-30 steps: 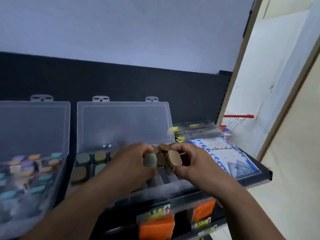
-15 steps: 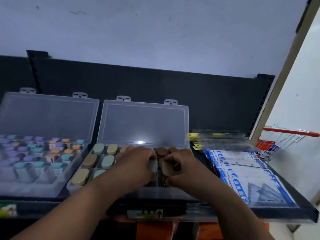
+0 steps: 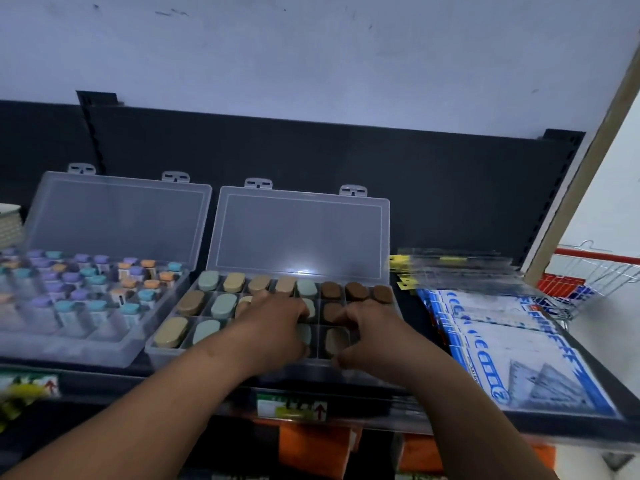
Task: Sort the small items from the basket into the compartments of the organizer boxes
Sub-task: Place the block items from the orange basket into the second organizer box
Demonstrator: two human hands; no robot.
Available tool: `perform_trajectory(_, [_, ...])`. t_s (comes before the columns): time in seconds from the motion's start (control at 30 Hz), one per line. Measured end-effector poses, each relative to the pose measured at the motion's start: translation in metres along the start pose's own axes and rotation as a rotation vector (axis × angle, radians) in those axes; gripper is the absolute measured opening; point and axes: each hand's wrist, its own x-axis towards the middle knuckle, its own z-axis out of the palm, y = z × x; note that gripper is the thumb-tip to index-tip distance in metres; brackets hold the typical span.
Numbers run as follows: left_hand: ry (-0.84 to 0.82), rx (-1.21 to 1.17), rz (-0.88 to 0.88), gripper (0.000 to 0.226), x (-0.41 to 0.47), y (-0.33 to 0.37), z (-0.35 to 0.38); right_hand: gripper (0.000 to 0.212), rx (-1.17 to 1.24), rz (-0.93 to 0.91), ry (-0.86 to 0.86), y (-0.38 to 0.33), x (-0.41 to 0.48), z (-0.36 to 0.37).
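Observation:
An open clear organizer box (image 3: pixel 157 355) sits mid-shelf, its compartments holding oval pieces in tan, grey-green and brown. My left hand (image 3: pixel 273 327) lies over the box's middle, fingers curled around a grey-green oval piece (image 3: pixel 305 336) low in a front compartment. Beside it, my right hand (image 3: pixel 374 336) pinches a brown oval piece (image 3: pixel 335 341) between thumb and fingers in the adjacent front compartment. A wire basket (image 3: pixel 599 275) with a red handle stands at the far right; its contents are hard to make out.
A second open box (image 3: pixel 83 351) of small capped bottles stands to the left. Blue-and-white packets (image 3: pixel 519 344) and clear sleeves (image 3: pixel 457 268) lie to the right. Both lids lean against the dark back panel. Orange goods (image 3: pixel 311 445) sit on the shelf below.
Both hands came down from above the box, carrying the grey-green and brown pieces into the front compartments. The view swung left and took in more of the shelf.

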Motion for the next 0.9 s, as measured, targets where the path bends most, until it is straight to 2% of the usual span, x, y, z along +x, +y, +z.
perform_trajectory(0.07, [0.012,0.004,0.019,0.039,-0.002,-0.001,-0.001,0.047,-0.01,0.001,0.004,-0.001,-0.003,-0.001])
perform_trajectory(0.2, [0.067,-0.009,0.033,0.056,-0.009,-0.007,-0.007,0.044,-0.021,-0.001,0.085,-0.013,-0.004,-0.004])
perform_trajectory(0.37, [0.192,-0.05,0.025,0.046,-0.035,-0.034,-0.031,0.038,-0.061,-0.045,0.211,-0.06,0.0,-0.002])
perform_trajectory(0.53, [0.296,-0.036,-0.07,0.046,-0.077,-0.105,-0.056,0.034,-0.129,-0.186,0.211,-0.132,0.013,0.029])
perform_trajectory(0.7, [0.461,0.047,-0.149,0.061,-0.136,-0.199,-0.084,0.04,-0.236,-0.289,0.247,-0.217,0.032,0.074])
perform_trajectory(0.9, [0.51,0.111,-0.259,0.069,-0.219,-0.312,-0.112,0.057,-0.276,-0.389,0.187,-0.334,0.057,0.143])
